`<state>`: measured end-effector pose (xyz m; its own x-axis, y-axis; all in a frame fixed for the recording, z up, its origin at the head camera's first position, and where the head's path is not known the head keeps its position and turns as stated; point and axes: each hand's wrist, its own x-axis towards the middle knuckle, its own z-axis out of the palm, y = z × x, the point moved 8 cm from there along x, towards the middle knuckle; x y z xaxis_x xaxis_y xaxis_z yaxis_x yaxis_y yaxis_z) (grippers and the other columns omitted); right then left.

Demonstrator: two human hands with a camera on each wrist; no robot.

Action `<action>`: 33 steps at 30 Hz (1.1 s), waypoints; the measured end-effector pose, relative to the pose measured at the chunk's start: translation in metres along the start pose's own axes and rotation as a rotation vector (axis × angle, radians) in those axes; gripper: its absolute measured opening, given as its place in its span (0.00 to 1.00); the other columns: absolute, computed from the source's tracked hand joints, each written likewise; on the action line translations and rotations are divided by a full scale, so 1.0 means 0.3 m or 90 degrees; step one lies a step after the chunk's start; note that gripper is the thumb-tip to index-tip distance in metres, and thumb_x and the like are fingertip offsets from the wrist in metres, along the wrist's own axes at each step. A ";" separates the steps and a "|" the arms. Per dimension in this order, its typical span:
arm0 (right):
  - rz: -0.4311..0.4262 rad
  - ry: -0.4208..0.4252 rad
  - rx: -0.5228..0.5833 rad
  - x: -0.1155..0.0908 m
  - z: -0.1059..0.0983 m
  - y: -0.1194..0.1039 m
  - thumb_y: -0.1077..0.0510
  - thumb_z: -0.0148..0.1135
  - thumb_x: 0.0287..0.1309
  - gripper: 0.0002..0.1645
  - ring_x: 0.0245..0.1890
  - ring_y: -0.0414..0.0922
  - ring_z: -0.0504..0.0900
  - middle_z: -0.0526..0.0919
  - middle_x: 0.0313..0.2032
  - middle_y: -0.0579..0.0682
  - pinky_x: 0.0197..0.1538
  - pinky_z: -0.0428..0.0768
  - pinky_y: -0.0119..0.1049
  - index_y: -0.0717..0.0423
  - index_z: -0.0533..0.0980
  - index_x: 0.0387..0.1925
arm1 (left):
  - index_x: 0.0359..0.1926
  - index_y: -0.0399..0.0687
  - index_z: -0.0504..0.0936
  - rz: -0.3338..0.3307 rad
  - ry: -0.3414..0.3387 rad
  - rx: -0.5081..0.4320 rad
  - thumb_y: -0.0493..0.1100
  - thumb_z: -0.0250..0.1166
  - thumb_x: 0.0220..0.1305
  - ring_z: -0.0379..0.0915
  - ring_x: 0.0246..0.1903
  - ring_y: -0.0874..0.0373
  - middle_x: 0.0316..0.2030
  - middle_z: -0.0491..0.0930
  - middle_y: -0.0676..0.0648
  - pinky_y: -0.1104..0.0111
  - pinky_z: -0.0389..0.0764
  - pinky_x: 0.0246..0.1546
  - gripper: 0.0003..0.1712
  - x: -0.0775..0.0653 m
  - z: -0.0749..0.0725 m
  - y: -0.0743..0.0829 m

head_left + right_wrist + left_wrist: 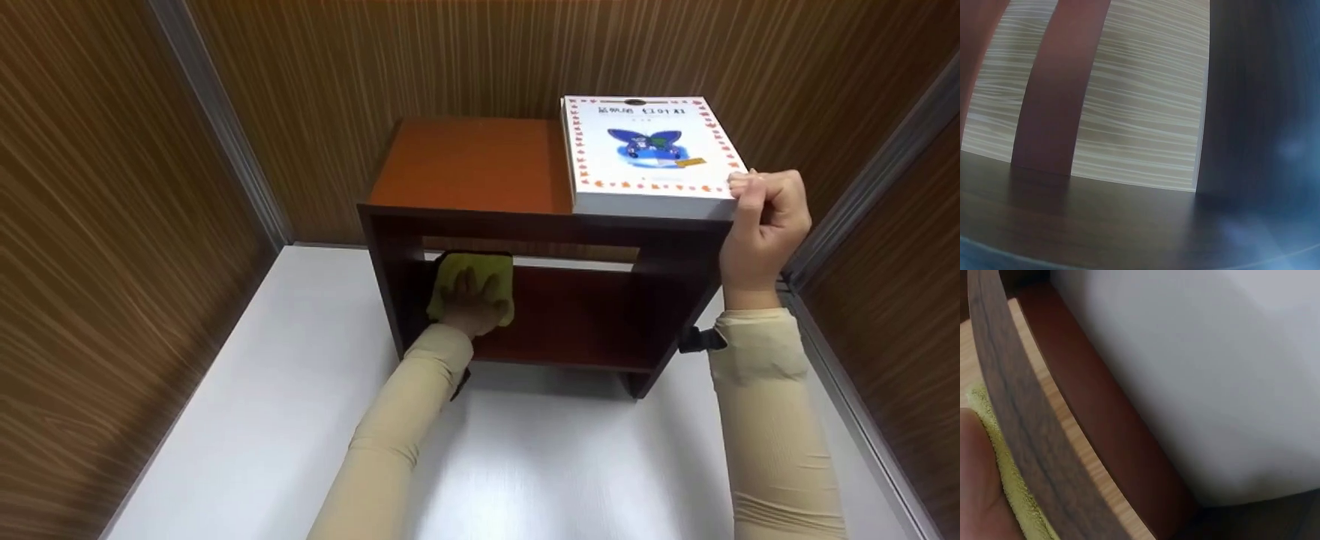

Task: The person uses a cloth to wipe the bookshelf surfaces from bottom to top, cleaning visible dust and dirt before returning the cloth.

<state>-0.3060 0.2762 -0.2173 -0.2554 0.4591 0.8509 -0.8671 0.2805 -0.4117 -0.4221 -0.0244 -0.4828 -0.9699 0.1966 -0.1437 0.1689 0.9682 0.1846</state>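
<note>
Beneath the left grip (472,306) lies yellow cloth (455,264).

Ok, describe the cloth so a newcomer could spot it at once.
Find the brown shelf unit. Inside its open compartment, toward the left end, the left hand rests spread on the cloth. Its yellow-green colour sets it apart from the dark red board beneath.

White floor (555,480): I see it bright, with a soft sheen toward the front and a shadow beneath the shelf unit (472,165).
Book cover (667,154): brightly lit; I find its small lettering too blurred to read.
Shelf compartment (577,315): dim, with the left hand (472,304) in shade.
Left wrist view: I get soft detail and bowed edges.
Right wrist view: hazy, bluish glare at lower right.
</note>
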 end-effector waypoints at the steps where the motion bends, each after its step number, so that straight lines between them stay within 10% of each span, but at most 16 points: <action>1: -0.002 0.000 -0.001 0.001 -0.001 -0.001 0.69 0.51 0.52 0.14 0.28 0.45 0.77 0.75 0.22 0.44 0.44 0.74 0.36 0.77 0.70 0.16 | 0.73 0.58 0.43 -0.001 -0.001 0.007 0.63 0.35 0.70 0.31 0.69 0.40 0.71 0.37 0.34 0.42 0.43 0.63 0.36 -0.001 0.005 0.000; 21: -0.016 0.004 -0.011 -0.004 -0.003 -0.009 0.69 0.51 0.52 0.14 0.28 0.45 0.77 0.76 0.22 0.44 0.43 0.74 0.36 0.77 0.70 0.16 | 0.74 0.59 0.42 -0.001 0.024 0.009 0.65 0.32 0.70 0.26 0.69 0.42 0.71 0.33 0.37 0.41 0.38 0.62 0.36 -0.048 0.079 0.001; 33: -0.018 0.008 -0.013 -0.001 0.000 -0.014 0.69 0.51 0.52 0.15 0.28 0.45 0.78 0.75 0.21 0.44 0.44 0.75 0.37 0.78 0.70 0.16 | 0.73 0.56 0.47 0.015 0.079 0.040 0.64 0.31 0.70 0.33 0.69 0.39 0.70 0.40 0.33 0.37 0.44 0.60 0.35 -0.158 0.098 0.079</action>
<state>-0.3022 0.2748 -0.2159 -0.2248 0.4612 0.8584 -0.8654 0.3103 -0.3933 -0.3670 -0.0062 -0.5001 -0.9791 0.2025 -0.0184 0.1987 0.9720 0.1252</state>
